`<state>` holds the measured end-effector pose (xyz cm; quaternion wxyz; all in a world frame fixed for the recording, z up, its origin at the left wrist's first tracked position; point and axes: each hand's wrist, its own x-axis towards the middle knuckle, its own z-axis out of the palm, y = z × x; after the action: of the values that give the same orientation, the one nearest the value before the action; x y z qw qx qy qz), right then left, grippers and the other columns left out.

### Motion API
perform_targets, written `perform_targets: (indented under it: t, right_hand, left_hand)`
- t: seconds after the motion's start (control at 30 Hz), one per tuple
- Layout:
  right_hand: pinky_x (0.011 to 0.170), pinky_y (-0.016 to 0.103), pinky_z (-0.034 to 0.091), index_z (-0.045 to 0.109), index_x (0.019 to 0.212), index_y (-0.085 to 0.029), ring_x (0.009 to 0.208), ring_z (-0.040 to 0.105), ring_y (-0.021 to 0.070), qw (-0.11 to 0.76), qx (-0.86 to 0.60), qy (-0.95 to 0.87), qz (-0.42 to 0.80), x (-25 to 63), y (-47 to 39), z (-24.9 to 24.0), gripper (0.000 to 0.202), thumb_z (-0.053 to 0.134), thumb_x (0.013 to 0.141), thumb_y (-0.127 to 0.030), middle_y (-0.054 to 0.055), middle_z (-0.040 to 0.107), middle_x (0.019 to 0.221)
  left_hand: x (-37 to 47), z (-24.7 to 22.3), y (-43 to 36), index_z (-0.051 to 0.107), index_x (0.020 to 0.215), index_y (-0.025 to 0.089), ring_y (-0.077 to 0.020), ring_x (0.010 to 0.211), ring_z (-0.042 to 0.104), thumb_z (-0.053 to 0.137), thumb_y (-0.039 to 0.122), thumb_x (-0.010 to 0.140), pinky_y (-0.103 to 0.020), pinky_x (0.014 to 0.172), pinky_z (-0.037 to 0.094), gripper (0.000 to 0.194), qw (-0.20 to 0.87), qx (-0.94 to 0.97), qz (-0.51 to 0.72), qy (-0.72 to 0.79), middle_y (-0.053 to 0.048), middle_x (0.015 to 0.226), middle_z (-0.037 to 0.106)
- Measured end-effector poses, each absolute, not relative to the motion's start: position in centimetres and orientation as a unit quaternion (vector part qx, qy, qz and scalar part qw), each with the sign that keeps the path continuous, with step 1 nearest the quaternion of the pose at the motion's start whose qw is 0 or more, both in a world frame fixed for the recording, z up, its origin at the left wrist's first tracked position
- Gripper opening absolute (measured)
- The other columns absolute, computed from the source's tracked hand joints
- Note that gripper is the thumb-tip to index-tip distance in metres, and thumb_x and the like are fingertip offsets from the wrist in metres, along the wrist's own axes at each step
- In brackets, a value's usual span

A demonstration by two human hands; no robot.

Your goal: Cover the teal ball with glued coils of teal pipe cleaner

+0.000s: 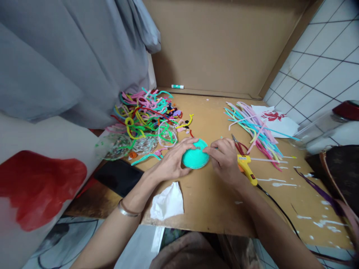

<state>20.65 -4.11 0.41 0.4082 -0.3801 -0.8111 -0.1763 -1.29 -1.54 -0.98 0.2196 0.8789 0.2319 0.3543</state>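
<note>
A round turquoise piece [195, 158] with a ridged surface is held above the middle of the brown table. My left hand [176, 158] grips its left side, fingers over the top edge and thumb below. At its right edge my right hand [223, 157] has its fingers pinched together, the fingertips touching the rim; whatever lies between them is too small to make out. Right of my right hand lie a yellow glue gun [247, 170] and red-handled pliers [240, 145].
Tangled colourful pipe cleaners [146, 112] fill the back left, beside a black phone-like object [120, 177]. A white tissue [167, 202] lies near the front edge. Straight pipe cleaners [254, 127], a clear bottle [316, 129] and a brown bag [336, 175] are on the right.
</note>
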Motion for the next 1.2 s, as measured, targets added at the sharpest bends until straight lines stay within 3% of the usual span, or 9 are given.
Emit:
perform_targets:
  t: [0.27,0.87,1.2]
  right_hand:
    - [0.079,0.033,0.036,0.064,0.090,-0.025,0.077,0.050,0.0157,0.410,-0.386,-0.807,-0.176,20.68,-4.12,0.24,0.024,0.046,0.094,-0.009,0.001,0.059,0.080]
    - [0.078,0.035,0.036,0.067,0.091,-0.024,0.078,0.048,0.0175,0.413,-0.379,-0.812,-0.162,20.73,-4.09,0.39,0.026,0.045,0.093,-0.010,0.002,0.058,0.080]
    - [0.078,0.035,0.035,0.067,0.091,-0.025,0.077,0.048,0.0175,0.421,-0.377,-0.809,-0.160,21.01,-3.93,0.39,0.026,0.047,0.091,-0.009,0.002,0.058,0.080]
  left_hand:
    - [-1.19,-1.16,-1.46,0.034,0.136,0.024,-0.0337,0.142,0.043,0.072,0.013,0.071,-0.057,0.114,0.040,0.076,0.247,0.866,0.358,0.245,-0.019,0.149,0.045]
    - [-1.69,-0.99,-1.32,0.042,0.139,0.023,-0.0342,0.141,0.046,0.072,0.024,0.078,-0.057,0.116,0.038,0.068,0.186,0.891,0.350,0.223,-0.019,0.150,0.048]
    - [-1.72,-0.81,-1.55,0.042,0.139,0.021,-0.0348,0.142,0.043,0.069,0.022,0.079,-0.058,0.117,0.036,0.065,0.139,0.904,0.341,0.217,-0.020,0.151,0.045]
